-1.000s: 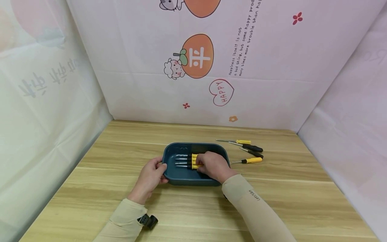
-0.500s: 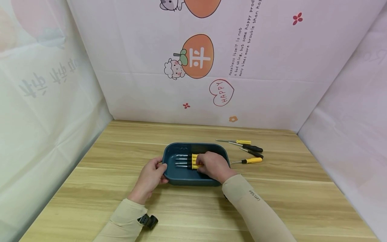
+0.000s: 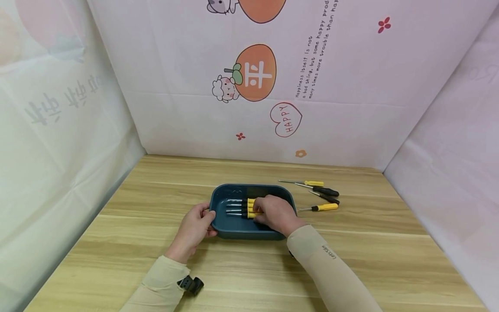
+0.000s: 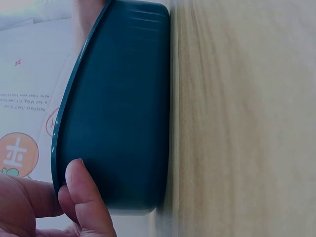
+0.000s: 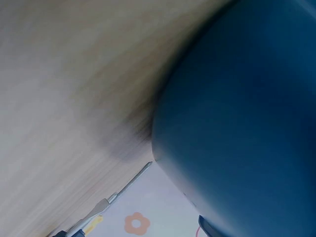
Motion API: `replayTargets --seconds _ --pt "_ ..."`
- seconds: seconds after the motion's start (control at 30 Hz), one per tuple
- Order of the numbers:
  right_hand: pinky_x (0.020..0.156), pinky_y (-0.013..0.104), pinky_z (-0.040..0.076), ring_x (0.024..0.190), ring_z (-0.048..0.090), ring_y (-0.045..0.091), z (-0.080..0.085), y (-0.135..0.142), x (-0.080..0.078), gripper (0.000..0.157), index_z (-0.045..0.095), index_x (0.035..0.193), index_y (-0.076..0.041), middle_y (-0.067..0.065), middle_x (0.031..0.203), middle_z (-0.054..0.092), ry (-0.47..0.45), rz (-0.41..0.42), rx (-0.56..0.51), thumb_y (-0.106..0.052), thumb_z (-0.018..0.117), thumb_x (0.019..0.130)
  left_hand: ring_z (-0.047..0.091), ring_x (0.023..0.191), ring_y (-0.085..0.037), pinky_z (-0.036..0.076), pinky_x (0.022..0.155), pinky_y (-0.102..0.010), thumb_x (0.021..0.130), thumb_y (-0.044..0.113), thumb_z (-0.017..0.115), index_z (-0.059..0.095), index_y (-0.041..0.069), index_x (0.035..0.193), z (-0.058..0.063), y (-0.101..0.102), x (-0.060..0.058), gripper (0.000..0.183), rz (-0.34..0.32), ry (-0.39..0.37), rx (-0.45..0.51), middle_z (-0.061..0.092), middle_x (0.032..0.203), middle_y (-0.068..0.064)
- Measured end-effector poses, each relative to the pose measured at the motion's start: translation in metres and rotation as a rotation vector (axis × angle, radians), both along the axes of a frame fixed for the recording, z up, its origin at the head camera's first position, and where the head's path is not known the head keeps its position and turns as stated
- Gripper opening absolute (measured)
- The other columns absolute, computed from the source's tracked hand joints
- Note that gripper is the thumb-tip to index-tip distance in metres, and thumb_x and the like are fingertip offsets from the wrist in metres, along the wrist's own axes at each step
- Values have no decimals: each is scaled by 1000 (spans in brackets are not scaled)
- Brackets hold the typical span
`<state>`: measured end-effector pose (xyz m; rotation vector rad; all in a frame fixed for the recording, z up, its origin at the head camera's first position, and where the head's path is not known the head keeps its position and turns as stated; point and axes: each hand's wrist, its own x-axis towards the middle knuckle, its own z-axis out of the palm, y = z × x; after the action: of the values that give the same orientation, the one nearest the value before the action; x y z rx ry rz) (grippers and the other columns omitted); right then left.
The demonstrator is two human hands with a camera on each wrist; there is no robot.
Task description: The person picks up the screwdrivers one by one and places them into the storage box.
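A dark blue plastic box [image 3: 234,229] with rounded corners stands on the table. My left hand [image 3: 196,223] grips its left rim, thumb over the edge and fingers outside; the left wrist view shows the fingers against the box wall [image 4: 116,113]. Inside lie several screwdrivers [image 3: 244,208] with yellow-and-black handles, side by side, shafts pointing left. Reaching into the box, my right hand [image 3: 276,213] holds their handles between thumb and fingers. The handle ends are hidden under that hand. In the right wrist view the box's outer wall [image 5: 237,123] covers the fingers.
Right of the box lie more screwdrivers: one with a yellow handle [image 3: 327,206], two with black handles [image 3: 325,190], and another yellow one [image 3: 313,183] farther back. Wood-grain table [image 3: 249,277] surrounds the box. White printed cloth [image 3: 175,108] hangs behind and at both sides.
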<state>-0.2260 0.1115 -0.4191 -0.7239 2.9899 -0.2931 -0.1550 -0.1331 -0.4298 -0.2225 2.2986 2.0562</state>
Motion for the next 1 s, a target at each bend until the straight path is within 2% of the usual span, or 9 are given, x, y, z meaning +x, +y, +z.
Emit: replayTargets --seconds 0.4,0.67,0.9,1.0 --pt "82 34 58 85 61 14 0 2 -1 40 72 121 -16 2 102 68 24 -16 -43 -43 80 92 62 68 -16 59 61 -25 107 13 54 55 -1 144 0 0 0 39 -4 7 9 59 101 -16" --pt "87 39 58 94 63 18 0 4 -2 48 70 129 -16 3 110 70 35 -18 -64 -47 76 94 62 66 -15 59 61 -25 107 12 54 55 -1 143 0 0 -1 39 -1 10 10 59 100 -15" --pt "98 46 56 111 64 27 3 4 2 51 68 134 -18 9 126 68 50 -39 -83 -49 76 94 62 67 -15 59 61 -25 107 12 54 55 -2 143 -1 0 -1 39 -3 11 10 59 101 -16" --pt "99 47 55 113 62 29 2 4 2 53 66 136 -19 10 130 67 58 -49 -80 -49 75 94 62 68 -16 59 61 -25 107 12 54 55 -1 144 -1 0 -1 39 -2 10 9 59 102 -16"
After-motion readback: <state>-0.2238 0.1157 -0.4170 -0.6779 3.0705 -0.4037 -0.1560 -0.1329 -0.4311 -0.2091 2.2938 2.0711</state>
